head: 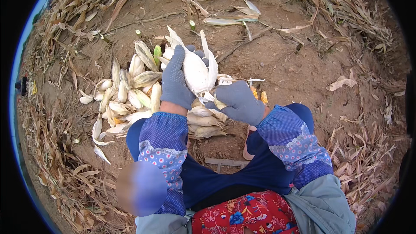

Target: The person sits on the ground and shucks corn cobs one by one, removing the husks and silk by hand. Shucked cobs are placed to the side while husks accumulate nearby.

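My left hand (178,79), in a grey work glove, holds an ear of corn in pale husk (196,71), its thumb along the near side and its fingertips behind. At the ear's lower end my right hand (241,100), gloved alike, pinches a strip of husk (216,101) between thumb and fingers. Loose husk leaves stand up from the ear's far end and right side. A pile of corn ears in husk (123,91) lies left of my left hand, and more ears (204,121) lie below both hands. Bare yellow corn ears (264,97) show just beyond my right hand, partly hidden.
Brown soil (286,68) lies around me, with cut corn stalk stubs (192,25) standing in it. Dry stalks and leaves (344,9) are heaped at the back and both sides. A loose husk (224,21) lies ahead. Between my legs shows part of a wooden frame (224,161).
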